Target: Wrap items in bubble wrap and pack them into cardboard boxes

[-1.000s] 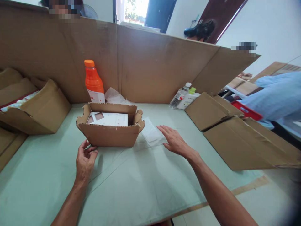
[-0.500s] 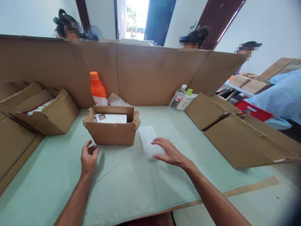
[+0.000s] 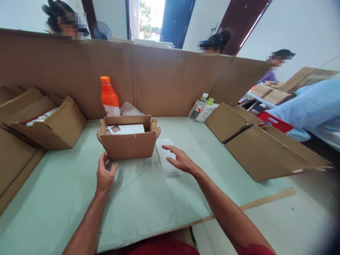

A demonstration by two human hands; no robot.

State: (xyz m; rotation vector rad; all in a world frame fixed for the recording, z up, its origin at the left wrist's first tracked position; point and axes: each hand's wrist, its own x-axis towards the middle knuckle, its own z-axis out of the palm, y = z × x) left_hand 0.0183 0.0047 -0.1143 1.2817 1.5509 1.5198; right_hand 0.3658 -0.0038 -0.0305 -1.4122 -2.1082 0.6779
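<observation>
A small brown cardboard box (image 3: 130, 146) with an open top stands in front of me on the pale green table cover (image 3: 143, 205). Inside it lies a white carton (image 3: 130, 129) with a dark picture at one corner. My left hand (image 3: 106, 173) is at the box's lower left corner, thumb and fingers apart, holding nothing. My right hand (image 3: 180, 159) hovers over a folded sheet of bubble wrap (image 3: 166, 166) right of the box; its fingers are spread and it grips nothing. Whether either hand touches anything is hard to tell.
An orange bottle (image 3: 110, 97) stands behind the box by a cardboard partition (image 3: 164, 81). A clear water bottle (image 3: 197, 109) and a white bottle with green cap (image 3: 208, 111) stand back right. Cardboard bins (image 3: 61, 124) flank the left, more cardboard boxes (image 3: 262, 152) the right. Several people are beyond.
My left hand has moved closer to the box's lower left corner. My right hand has shifted up and left over the bubble wrap, toward the box. The camera view has shifted slightly.
</observation>
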